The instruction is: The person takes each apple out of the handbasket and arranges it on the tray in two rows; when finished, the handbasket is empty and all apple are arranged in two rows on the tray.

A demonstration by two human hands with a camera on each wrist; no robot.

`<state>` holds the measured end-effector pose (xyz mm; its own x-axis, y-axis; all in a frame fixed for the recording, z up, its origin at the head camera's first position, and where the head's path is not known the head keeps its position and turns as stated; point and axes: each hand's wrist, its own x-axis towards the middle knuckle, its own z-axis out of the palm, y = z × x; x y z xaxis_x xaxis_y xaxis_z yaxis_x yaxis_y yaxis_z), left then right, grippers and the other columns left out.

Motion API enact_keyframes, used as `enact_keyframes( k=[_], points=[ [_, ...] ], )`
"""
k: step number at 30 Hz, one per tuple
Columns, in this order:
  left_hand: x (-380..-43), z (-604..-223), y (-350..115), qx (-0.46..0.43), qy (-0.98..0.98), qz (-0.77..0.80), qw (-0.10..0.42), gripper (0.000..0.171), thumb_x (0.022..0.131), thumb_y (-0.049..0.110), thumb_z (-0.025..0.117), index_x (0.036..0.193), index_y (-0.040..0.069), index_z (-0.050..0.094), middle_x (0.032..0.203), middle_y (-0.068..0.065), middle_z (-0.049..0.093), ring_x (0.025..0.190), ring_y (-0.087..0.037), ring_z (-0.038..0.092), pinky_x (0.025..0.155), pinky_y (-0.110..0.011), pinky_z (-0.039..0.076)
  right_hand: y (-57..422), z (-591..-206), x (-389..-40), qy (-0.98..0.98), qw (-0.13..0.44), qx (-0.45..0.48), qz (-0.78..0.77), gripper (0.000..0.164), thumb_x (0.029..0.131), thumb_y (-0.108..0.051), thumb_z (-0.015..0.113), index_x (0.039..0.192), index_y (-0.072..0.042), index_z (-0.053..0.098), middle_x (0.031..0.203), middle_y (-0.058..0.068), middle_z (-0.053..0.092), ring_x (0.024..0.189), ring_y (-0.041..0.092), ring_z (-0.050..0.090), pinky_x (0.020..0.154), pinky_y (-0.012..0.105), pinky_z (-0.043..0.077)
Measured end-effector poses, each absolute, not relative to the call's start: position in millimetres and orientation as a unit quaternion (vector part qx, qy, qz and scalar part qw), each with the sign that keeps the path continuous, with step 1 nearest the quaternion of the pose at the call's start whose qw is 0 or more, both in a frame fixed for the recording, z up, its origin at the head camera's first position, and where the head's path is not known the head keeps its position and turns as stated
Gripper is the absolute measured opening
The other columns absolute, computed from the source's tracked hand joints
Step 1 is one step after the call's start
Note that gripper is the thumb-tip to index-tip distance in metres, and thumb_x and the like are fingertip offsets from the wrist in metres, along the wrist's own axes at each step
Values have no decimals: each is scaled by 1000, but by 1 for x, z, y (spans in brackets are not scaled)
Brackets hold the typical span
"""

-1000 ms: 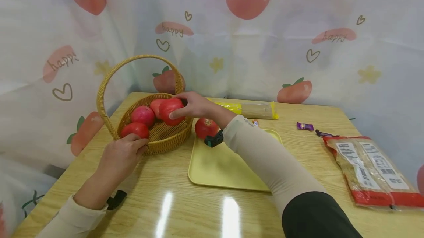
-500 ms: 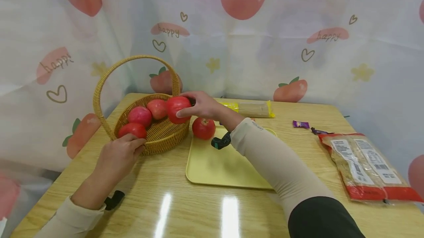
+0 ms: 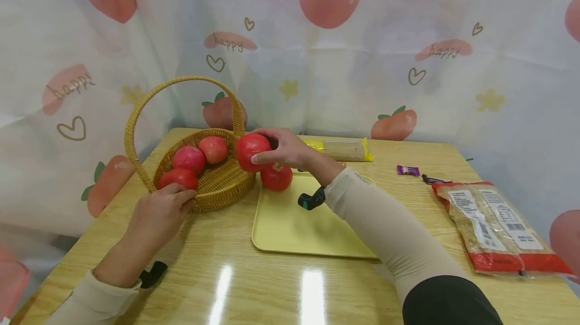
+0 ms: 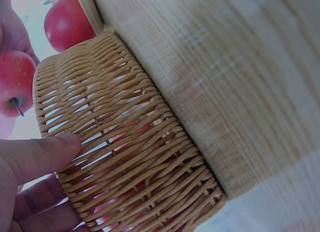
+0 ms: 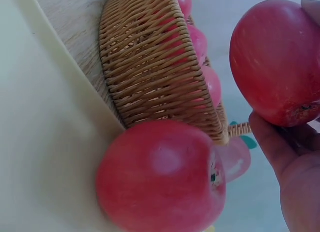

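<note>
the right hand [image 3: 292, 151] holds a red apple [image 3: 250, 151] near the wicker basket [image 3: 228, 196] that the left hand [image 3: 157, 214] grips.

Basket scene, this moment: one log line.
left hand: grips basket rim; right hand: holds apple; basket: three red fruits; tray corner: second apple

A wooden table [image 3: 263, 290] is bordered, far and left, by a pale fruit-printed cloth [image 3: 399, 8]; two light streaks [image 3: 312, 297] are reflected on the table's near part.

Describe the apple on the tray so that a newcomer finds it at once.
On the table, find the yellow tray, right of the basket. At its far left corner sits a red apple. It is the only apple outside the basket and unheld.
</note>
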<state>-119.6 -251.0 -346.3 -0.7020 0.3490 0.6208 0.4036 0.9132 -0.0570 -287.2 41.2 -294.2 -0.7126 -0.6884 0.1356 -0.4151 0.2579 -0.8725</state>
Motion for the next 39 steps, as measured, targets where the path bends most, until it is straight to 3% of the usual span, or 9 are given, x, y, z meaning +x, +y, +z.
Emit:
enact_keyframes(
  k=[5, 19, 30, 39],
  points=[
    [-121, -346, -251, -203, -923, -44, 325, 22, 74, 4, 88, 94, 9, 81, 87, -8, 70, 67, -27, 67, 49, -46, 52, 50, -296, -287, 780, 137, -334, -511, 64, 84, -28, 82, 144, -21, 59, 124, 6, 70, 113, 24, 65, 92, 43, 56],
    [-126, -349, -250, -218, -915, -50, 337, 22, 73, 3, 87, 94, 8, 81, 87, -9, 70, 67, -27, 68, 49, -46, 53, 85, -297, -287, 773, 129, -312, -538, 67, 86, -23, 79, 146, -8, 54, 129, 13, 68, 116, 29, 65, 98, 43, 57],
    [-132, -350, -251, -227, -910, -52, 342, 22, 73, 2, 88, 93, 7, 81, 86, -10, 71, 69, -28, 69, 49, -46, 53, 110, -303, -285, 774, 127, -286, -551, 71, 84, -20, 79, 149, -9, 52, 136, 15, 63, 121, 33, 62, 91, 43, 60],
    [-130, -349, -258, -222, -915, -49, 333, 23, 72, 4, 88, 94, 8, 81, 85, -9, 70, 67, -29, 68, 48, -48, 52, 114, -309, -286, 772, 119, -289, -554, 67, 82, -20, 80, 144, -10, 55, 134, 13, 62, 121, 33, 60, 91, 43, 60]
  ],
)
